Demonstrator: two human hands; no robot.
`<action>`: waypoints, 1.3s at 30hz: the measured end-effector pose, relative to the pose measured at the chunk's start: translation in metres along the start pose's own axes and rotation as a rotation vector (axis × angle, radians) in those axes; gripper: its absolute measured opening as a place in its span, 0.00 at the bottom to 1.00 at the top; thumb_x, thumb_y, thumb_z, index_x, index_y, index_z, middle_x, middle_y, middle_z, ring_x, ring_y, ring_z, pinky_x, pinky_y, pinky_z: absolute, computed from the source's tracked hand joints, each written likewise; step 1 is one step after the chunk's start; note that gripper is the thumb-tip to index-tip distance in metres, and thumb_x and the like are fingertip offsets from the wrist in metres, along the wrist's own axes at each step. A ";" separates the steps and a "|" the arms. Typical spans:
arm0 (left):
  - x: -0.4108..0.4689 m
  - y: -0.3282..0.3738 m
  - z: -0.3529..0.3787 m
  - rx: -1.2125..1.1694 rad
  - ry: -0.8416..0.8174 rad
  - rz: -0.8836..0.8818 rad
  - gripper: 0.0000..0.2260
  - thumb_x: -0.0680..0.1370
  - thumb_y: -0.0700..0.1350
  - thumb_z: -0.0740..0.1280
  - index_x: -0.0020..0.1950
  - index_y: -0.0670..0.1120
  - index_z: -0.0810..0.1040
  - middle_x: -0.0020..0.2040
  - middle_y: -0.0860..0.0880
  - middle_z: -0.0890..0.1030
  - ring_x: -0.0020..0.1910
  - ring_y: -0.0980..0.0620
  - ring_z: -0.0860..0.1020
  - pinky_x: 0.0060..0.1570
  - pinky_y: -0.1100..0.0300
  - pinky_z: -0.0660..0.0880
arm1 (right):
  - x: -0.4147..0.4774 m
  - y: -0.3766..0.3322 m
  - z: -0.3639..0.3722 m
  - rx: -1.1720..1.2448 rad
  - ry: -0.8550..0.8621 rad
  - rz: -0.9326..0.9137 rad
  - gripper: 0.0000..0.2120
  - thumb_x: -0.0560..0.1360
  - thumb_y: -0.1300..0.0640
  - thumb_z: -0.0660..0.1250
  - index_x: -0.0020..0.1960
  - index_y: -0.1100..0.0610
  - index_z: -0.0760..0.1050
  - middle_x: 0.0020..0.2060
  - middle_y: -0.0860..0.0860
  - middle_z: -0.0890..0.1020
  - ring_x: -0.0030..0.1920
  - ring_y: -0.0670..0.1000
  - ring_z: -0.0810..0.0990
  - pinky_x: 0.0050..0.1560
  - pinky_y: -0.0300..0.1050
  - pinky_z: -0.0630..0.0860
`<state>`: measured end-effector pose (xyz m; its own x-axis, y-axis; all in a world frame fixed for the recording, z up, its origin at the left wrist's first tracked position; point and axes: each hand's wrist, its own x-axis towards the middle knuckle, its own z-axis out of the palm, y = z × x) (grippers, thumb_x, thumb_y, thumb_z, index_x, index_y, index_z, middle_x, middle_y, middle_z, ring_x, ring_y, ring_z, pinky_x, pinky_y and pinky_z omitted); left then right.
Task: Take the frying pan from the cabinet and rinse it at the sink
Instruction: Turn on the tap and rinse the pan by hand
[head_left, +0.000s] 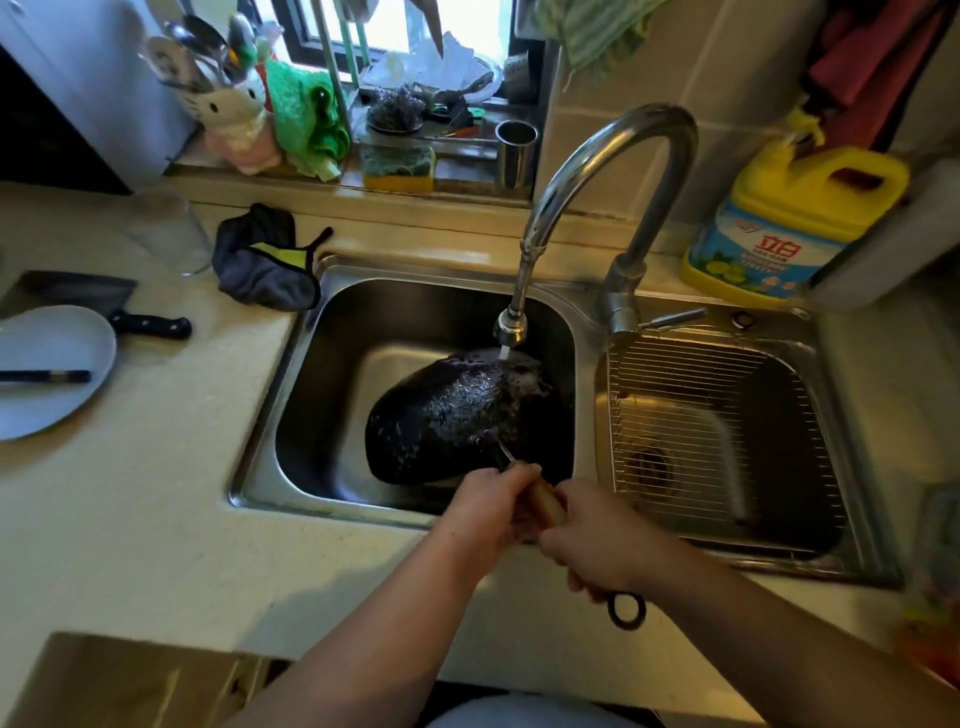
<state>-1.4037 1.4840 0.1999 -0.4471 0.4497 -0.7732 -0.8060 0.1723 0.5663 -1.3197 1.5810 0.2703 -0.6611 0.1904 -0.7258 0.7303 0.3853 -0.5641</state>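
Note:
The black frying pan is turned bottom-up and tilted in the left basin of the steel sink. Water runs from the curved faucet onto the pan's wet, shiny underside. Its wooden handle points toward me, with a dark hanging ring at the end. My left hand grips the handle close to the pan. My right hand holds the handle further back. The pan's inside faces down and is hidden.
A wire rack lies in the right basin. A yellow detergent jug stands at the back right. On the left counter are a grey cloth, a cleaver, a plate with chopsticks, and a glass. A sponge and utensil holder sit on the sill.

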 end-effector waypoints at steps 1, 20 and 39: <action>-0.004 -0.005 0.000 -0.007 -0.022 0.005 0.05 0.79 0.41 0.68 0.45 0.42 0.75 0.29 0.48 0.82 0.25 0.54 0.81 0.23 0.63 0.76 | -0.003 0.005 0.005 -0.020 0.020 -0.023 0.07 0.73 0.59 0.66 0.48 0.50 0.74 0.36 0.54 0.80 0.27 0.49 0.80 0.22 0.40 0.75; -0.031 -0.049 -0.008 0.192 -0.032 0.116 0.12 0.73 0.46 0.73 0.53 0.44 0.77 0.50 0.42 0.83 0.47 0.47 0.85 0.43 0.53 0.84 | -0.049 0.047 0.048 0.313 0.067 -0.088 0.18 0.71 0.68 0.65 0.57 0.52 0.75 0.29 0.55 0.76 0.23 0.53 0.75 0.23 0.40 0.71; -0.029 -0.001 -0.008 -0.174 0.017 -0.042 0.11 0.76 0.36 0.63 0.34 0.41 0.73 0.24 0.46 0.75 0.24 0.50 0.77 0.27 0.59 0.76 | -0.020 0.011 0.028 0.363 -0.208 -0.197 0.17 0.77 0.47 0.66 0.55 0.62 0.78 0.40 0.55 0.82 0.38 0.51 0.81 0.35 0.41 0.79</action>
<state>-1.3928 1.4640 0.2200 -0.4169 0.4298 -0.8009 -0.8785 0.0358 0.4765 -1.2936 1.5559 0.2671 -0.7716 -0.0541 -0.6338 0.6320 0.0480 -0.7735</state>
